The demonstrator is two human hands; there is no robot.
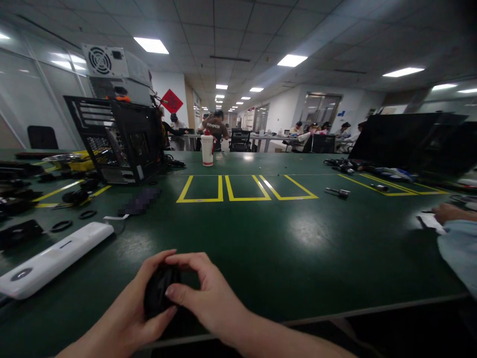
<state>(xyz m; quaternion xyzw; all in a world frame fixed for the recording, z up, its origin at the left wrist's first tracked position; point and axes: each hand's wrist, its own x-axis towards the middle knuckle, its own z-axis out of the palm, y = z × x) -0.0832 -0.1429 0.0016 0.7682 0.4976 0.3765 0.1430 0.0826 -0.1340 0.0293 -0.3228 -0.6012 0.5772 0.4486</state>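
Observation:
Near the table's front edge, my left hand (139,303) is wrapped round a small, rounded black part (158,293). My right hand (214,293) grips the same part from the other side, its thumb pressed on the face. Fingers cover much of the part, so its exact kind cannot be made out. To the left lies a long white device (67,256) with a round dark button. Two black rings, a farther ring (87,215) and a nearer ring (61,226), rest beyond it.
An open black computer case (128,139) carries power supplies (115,64). A white cup (207,150) stands behind yellow tape outlines (199,200). A metal tool (337,192) lies right of them. Another person's hand (452,214) is at the right, near a dark monitor (406,141).

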